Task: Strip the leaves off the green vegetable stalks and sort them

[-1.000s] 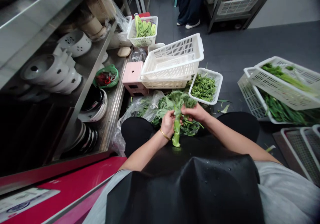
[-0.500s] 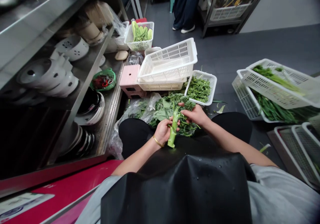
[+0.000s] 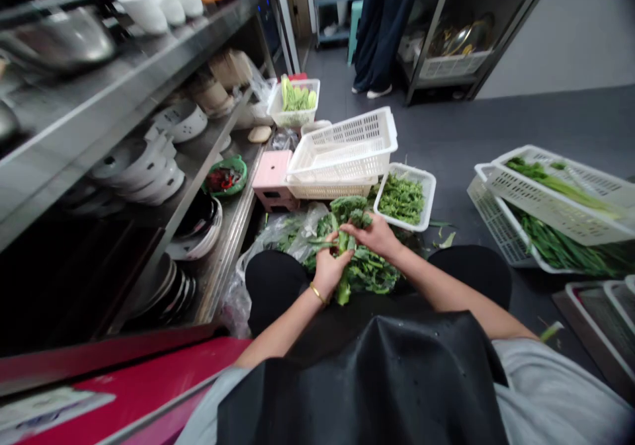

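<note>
Left of me, white bowls (image 3: 153,186) sit stacked on a metal shelf (image 3: 207,162); ahead, a person (image 3: 384,32) stands beside a rack (image 3: 430,35).

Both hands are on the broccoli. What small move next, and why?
Probably a gentle leftward pull with the left hand on the thin leaf: it juts out beside those fingers, while the right hand steadies the broccoli just below its head.
</note>
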`<state>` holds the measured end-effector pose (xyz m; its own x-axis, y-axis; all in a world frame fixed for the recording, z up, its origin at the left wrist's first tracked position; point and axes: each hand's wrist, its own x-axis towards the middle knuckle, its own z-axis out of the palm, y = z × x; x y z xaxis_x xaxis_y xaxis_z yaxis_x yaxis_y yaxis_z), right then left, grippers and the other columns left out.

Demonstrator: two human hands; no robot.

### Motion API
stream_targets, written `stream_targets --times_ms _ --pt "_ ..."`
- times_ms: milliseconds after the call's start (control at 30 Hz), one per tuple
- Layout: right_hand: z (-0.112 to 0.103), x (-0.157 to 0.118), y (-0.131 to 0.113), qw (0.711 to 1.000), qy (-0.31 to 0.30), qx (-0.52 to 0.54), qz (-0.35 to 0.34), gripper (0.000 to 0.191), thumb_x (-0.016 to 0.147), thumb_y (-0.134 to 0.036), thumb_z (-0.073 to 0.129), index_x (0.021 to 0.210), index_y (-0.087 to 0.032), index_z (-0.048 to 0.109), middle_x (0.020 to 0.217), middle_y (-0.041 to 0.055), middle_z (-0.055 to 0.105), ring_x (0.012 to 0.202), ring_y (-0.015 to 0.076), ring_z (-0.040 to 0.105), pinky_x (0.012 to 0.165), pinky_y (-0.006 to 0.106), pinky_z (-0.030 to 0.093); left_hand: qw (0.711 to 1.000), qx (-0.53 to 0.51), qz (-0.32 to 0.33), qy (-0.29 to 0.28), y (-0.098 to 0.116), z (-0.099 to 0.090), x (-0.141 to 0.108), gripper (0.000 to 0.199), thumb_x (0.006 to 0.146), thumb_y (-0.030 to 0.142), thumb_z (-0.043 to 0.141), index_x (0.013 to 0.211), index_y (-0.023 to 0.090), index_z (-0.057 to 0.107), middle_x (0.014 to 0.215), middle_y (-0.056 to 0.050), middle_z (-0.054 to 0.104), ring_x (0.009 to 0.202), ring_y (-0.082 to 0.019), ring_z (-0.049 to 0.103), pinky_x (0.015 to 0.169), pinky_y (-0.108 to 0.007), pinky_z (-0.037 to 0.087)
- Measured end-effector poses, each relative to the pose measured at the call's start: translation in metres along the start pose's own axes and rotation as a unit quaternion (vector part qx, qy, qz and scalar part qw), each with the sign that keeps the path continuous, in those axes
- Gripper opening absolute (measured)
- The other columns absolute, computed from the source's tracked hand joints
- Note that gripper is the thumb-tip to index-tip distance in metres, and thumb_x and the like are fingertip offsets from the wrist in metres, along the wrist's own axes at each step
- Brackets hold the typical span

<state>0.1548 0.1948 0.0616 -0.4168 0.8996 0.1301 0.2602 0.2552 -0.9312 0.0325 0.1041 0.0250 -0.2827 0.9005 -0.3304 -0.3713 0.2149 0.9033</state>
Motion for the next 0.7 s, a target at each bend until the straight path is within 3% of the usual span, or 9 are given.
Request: stream_targets --times_ms 67,100,267,400,467,567,633,700 --pt "0.007 0.003 0.002 1.000 0.010 0.012 -0.001 0.030 0.070 -0.045 0.066 0.061 -0.018 0.055 0.050 -0.0018 0.053 0.043 0.0105 0.048 0.044 0.023 0.041 0.992 0.070 0.098 0.030 -0.001 -0.002 -0.002 0.051 0.058 0.015 0.076 0.107 0.014 0.061 0.100 -0.007 0.065 0.095 -0.021 0.057 0.089 -0.029 0.040" --pt "0.008 0.004 0.005 1.000 0.008 0.027 0.003 0.030 0.072 -0.044 0.064 0.059 -0.019 0.053 0.047 -0.0030 0.050 0.041 0.0107 0.046 0.041 0.024 0.039 0.989 0.092 0.113 0.034 -0.003 -0.003 -0.001 0.049 0.059 0.019 0.077 0.105 0.015 0.062 0.103 -0.009 0.065 0.098 -0.024 0.057 0.091 -0.032 0.040" --pt "0.008 0.016 0.031 0.995 -0.024 0.090 0.020 0.024 0.063 -0.040 0.065 0.056 -0.023 0.049 0.040 -0.0062 0.048 0.030 0.0134 0.043 0.031 0.025 0.034 0.975 0.166 0.146 0.033 -0.021 -0.007 0.021 0.054 0.065 0.035 0.071 0.115 0.019 0.060 0.127 -0.012 0.056 0.123 -0.031 0.047 0.104 -0.040 0.034" --pt "0.010 0.025 0.030 0.992 -0.047 0.110 0.034 0.023 0.059 -0.038 0.069 0.054 -0.024 0.052 0.039 -0.0063 0.047 0.030 0.0126 0.043 0.030 0.024 0.034 0.968 0.190 0.159 0.047 -0.023 -0.005 0.018 0.058 0.063 0.042 0.070 0.116 0.022 0.058 0.133 -0.010 0.052 0.134 -0.031 0.034 0.111 -0.041 0.027" --pt "0.012 0.028 0.027 0.990 -0.079 0.112 0.045 0.025 0.060 -0.042 0.069 0.054 -0.024 0.053 0.039 -0.0054 0.047 0.030 0.0122 0.042 0.030 0.024 0.033 0.982 0.130 0.137 0.025 -0.021 -0.003 0.014 0.060 0.062 0.043 0.071 0.117 0.023 0.056 0.125 -0.010 0.057 0.124 -0.031 0.045 0.104 -0.040 0.036" --pt "0.012 0.030 0.021 0.996 -0.046 0.074 -0.012 0.031 0.064 -0.051 0.064 0.055 -0.024 0.052 0.044 -0.0037 0.048 0.037 0.0148 0.046 0.035 0.029 0.039 0.997 -0.019 0.034 -0.065 -0.012 0.002 0.009 0.053 0.066 0.043 0.068 0.114 0.029 0.054 0.089 -0.004 0.065 0.077 -0.022 0.064 0.071 -0.034 0.050" --pt "0.011 0.026 0.013 0.994 0.022 -0.016 -0.104 0.031 0.066 -0.051 0.062 0.058 -0.024 0.050 0.052 -0.0004 0.053 0.046 0.0183 0.052 0.045 0.034 0.046 0.987 -0.113 -0.038 -0.105 -0.003 0.006 0.005 0.038 0.067 0.039 0.068 0.102 0.032 0.055 0.068 0.001 0.060 0.051 -0.014 0.055 0.051 -0.027 0.044" --pt "0.009 0.015 0.003 0.979 0.044 -0.091 -0.176 0.027 0.068 -0.048 0.060 0.060 -0.023 0.050 0.063 0.0048 0.058 0.059 0.0217 0.056 0.058 0.039 0.050 0.975 -0.177 -0.065 -0.116 0.010 0.010 0.000 0.029 0.065 0.030 0.070 0.090 0.029 0.056 0.062 0.003 0.056 0.045 -0.010 0.049 0.044 -0.023 0.037"
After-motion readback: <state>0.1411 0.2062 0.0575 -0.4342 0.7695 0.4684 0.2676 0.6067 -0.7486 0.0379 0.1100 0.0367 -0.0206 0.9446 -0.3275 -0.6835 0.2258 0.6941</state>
